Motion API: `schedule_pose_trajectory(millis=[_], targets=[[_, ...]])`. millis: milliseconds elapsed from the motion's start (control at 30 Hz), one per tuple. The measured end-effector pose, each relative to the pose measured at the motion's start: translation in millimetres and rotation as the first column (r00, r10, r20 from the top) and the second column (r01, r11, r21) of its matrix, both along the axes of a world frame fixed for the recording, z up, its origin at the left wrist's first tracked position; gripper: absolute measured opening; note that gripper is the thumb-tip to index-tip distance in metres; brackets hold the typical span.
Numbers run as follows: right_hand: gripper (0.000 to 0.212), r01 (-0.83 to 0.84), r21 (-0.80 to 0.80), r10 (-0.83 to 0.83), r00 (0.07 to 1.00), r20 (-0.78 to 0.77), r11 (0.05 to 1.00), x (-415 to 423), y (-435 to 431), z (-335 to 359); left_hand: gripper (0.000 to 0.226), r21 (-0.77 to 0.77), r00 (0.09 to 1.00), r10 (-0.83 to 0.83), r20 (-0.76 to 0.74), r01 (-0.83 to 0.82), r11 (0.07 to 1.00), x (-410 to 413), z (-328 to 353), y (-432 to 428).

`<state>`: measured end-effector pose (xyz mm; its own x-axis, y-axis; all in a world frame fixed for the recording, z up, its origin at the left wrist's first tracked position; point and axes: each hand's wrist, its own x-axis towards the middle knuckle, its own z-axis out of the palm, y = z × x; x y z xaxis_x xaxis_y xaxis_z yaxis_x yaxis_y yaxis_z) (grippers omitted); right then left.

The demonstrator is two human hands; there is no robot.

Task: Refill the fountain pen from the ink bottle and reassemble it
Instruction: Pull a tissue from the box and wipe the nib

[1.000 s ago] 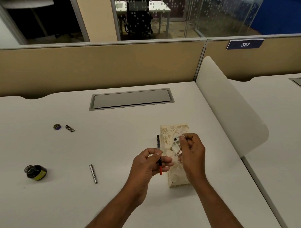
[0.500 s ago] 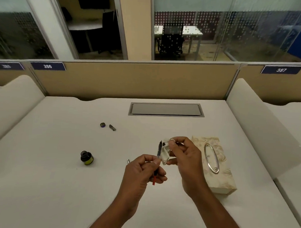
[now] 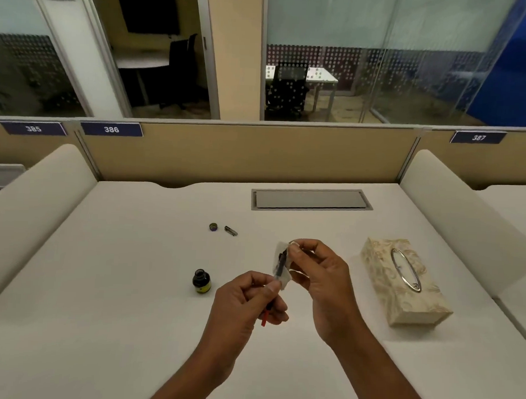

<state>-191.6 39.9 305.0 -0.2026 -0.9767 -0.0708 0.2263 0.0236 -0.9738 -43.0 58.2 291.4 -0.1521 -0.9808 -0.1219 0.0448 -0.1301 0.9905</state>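
Two pinches: left hand (image 3: 246, 300) on pen section (image 3: 281, 261), right hand (image 3: 321, 279) on tissue (image 3: 284, 282); ink bottle (image 3: 201, 282), tissue box (image 3: 425, 306) alongside.

A white desk (image 3: 103, 283) filled the foreground, with a grey cable hatch (image 3: 311, 199) set flush near its back edge. Curved white dividers (image 3: 41, 197) rose on both sides. Behind ran a tan partition (image 3: 257, 154) bearing blue number plates (image 3: 111, 129) reading 385, 386 and 387. Beyond it, glass walls (image 3: 409, 70) with dotted frosting showed dim rooms holding a black chair (image 3: 286, 89), a white table (image 3: 322, 76) and a dark wall screen (image 3: 149, 11).
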Motion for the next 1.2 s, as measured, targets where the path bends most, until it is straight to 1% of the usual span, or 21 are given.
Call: schedule_pose_trajectory(millis=[100,200,300,367,433,500,600,800,867,967,1100,1200], targets=[[0.014,-0.003,0.041,0.000,0.997,0.080,0.999,24.4,5.5,4.0,0.018,0.004,0.999,-0.024,-0.022,0.024,1.000,24.6,1.6,0.8],[0.012,-0.017,0.080,0.003,0.986,0.168,0.997,39.1,9.1,8.3,0.018,-0.004,0.999,-0.031,-0.040,0.031,1.000,37.4,4.3,4.4],[0.013,-0.061,0.113,0.032,0.971,0.239,0.992,44.0,12.4,12.6,0.017,-0.017,0.998,-0.017,-0.060,0.016,1.000,40.5,7.5,8.9],[0.019,-0.098,0.122,0.061,0.960,0.272,0.988,43.8,13.2,15.6,0.017,-0.015,0.997,0.005,-0.083,-0.006,1.000,38.9,9.9,11.7],[0.030,-0.118,0.122,0.078,0.953,0.292,0.986,42.6,14.2,19.1,0.018,-0.009,0.995,0.023,-0.093,-0.024,1.000,36.2,12.7,14.4],[0.036,-0.138,0.118,0.095,0.945,0.313,0.983,39.6,15.3,21.6,0.018,-0.003,0.995,0.033,-0.097,-0.034,0.999,33.6,14.9,16.9],[0.036,-0.170,0.118,0.124,0.938,0.325,0.978,32.6,17.0,23.3,0.018,-0.002,0.995,0.037,-0.094,-0.037,0.999,29.6,18.8,19.9],[0.029,-0.210,0.089,0.183,0.953,0.243,0.974,16.8,18.0,31.7,0.016,-0.024,0.999,0.034,-0.038,-0.035,0.999,24.9,25.7,22.1],[0.029,-0.236,0.086,0.206,0.941,0.267,0.968,13.0,18.0,32.8,0.016,-0.022,1.000,0.027,-0.014,-0.028,0.999,24.2,26.9,22.2],[0.029,-0.278,0.105,0.225,0.908,0.353,0.955,7.3,17.8,30.8,0.015,-0.018,1.000,0.024,-0.012,-0.025,1.000,22.8,29.3,22.3],[0.030,-0.401,0.075,0.348,0.862,0.368,0.913,-0.4,16.8,29.4,0.015,-0.012,1.000,0.012,-0.019,-0.012,1.000,22.8,32.5,22.4],[0.033,-0.439,0.051,0.387,0.837,0.387,0.897,-3.3,14.1,27.9,0.017,-0.001,1.000,-0.005,-0.014,0.005,1.000,24.0,35.3,21.9]])
